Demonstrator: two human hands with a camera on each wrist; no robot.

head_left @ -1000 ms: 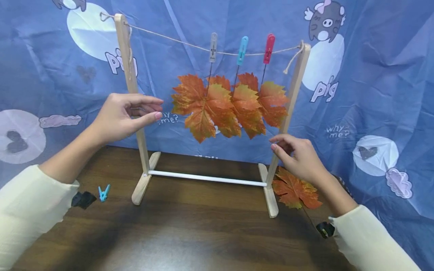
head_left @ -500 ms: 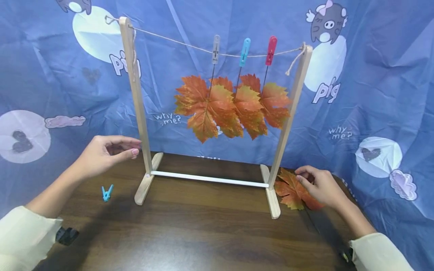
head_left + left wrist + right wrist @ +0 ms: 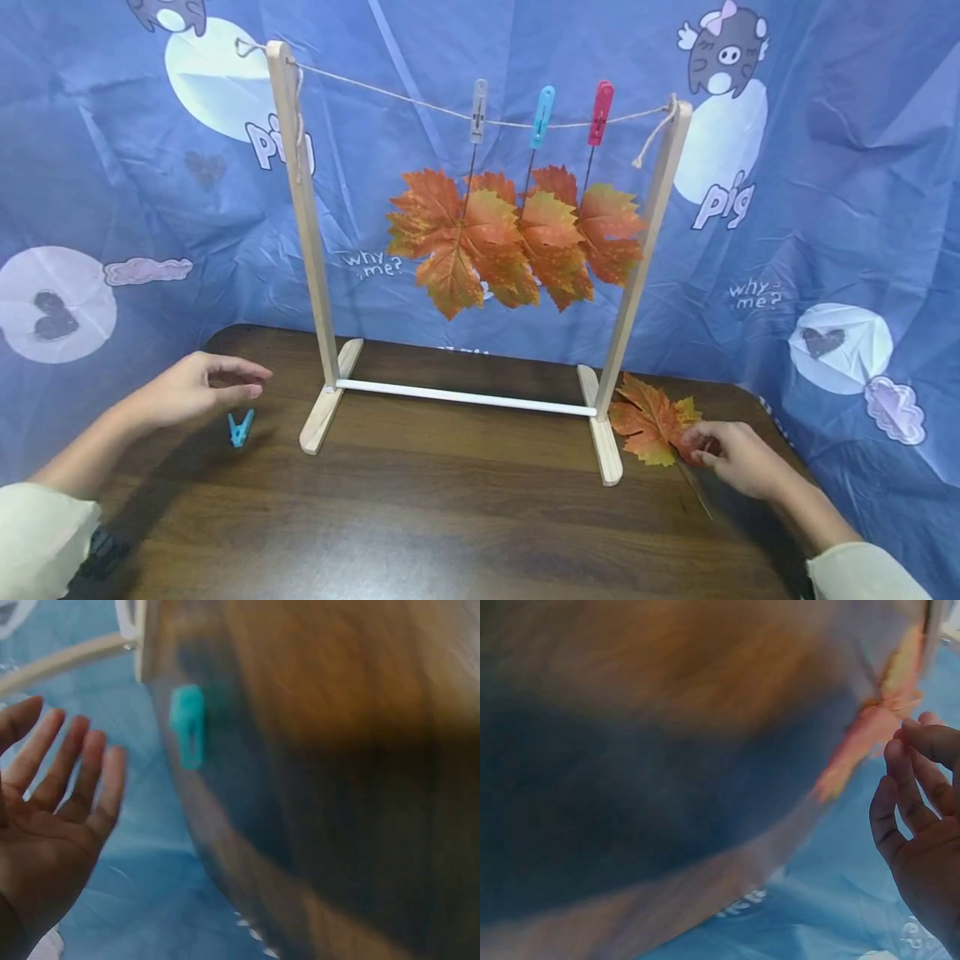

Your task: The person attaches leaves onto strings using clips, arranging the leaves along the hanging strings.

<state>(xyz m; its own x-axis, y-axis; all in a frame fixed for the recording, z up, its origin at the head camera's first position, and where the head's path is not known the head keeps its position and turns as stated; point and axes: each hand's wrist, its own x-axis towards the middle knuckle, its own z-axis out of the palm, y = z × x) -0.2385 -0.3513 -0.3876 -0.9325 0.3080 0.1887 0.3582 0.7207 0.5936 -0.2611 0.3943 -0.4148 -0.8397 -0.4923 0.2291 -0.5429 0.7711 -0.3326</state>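
My left hand [image 3: 183,390], fingers extended and thumb apart, hovers just behind and above a light blue clothespin [image 3: 240,429] on the table. The left wrist view shows the palm with nothing in it, beside the clothespin [image 3: 189,727]. At the right, my right hand [image 3: 738,458] is over the edge of an orange artificial maple-like leaf [image 3: 648,421], its fingers loosely bent. In the right wrist view the fingertips overlap the blurred leaf [image 3: 870,731]. Three similar leaves [image 3: 442,242] hang by their stems from a grey clothespin [image 3: 478,112], a blue clothespin [image 3: 543,117] and a red clothespin [image 3: 601,112].
A wooden stand [image 3: 307,217] with a string [image 3: 375,89] across its top and a white bar [image 3: 465,397] below stands on the dark wooden table [image 3: 450,517]. Behind it hangs a blue printed cloth [image 3: 420,42]. The right post stands close beside the lying leaf.
Both hands have come down from beside the hanging leaves. The left has moved left toward the clothespin on the table, the right has moved right and down to the lying leaf.
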